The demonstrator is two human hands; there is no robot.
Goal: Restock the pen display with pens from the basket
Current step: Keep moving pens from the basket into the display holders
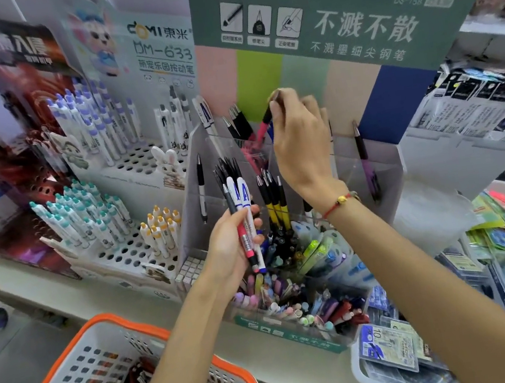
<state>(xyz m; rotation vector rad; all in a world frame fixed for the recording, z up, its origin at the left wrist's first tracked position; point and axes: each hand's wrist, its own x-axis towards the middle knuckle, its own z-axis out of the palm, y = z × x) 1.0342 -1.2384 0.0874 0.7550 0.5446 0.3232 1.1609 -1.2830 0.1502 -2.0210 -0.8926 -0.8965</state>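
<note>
Right hand (300, 140) pinches pink pen (261, 132) by its top, axis near-upright, over rear display compartment (256, 158); left hand (235, 245) clutches spare pens (242, 212) below.

Pink pen (264, 128) with black cap, just above the clear display box (366, 160). Behind that box, green sign (334, 19) with white lettering over pink, lime, mint, beige and navy stripes. Left of the box, white pens (98, 128) with purple bands. Below the box, white basket (75, 369) with orange rim. Red cord bracelet (338, 204).
</note>
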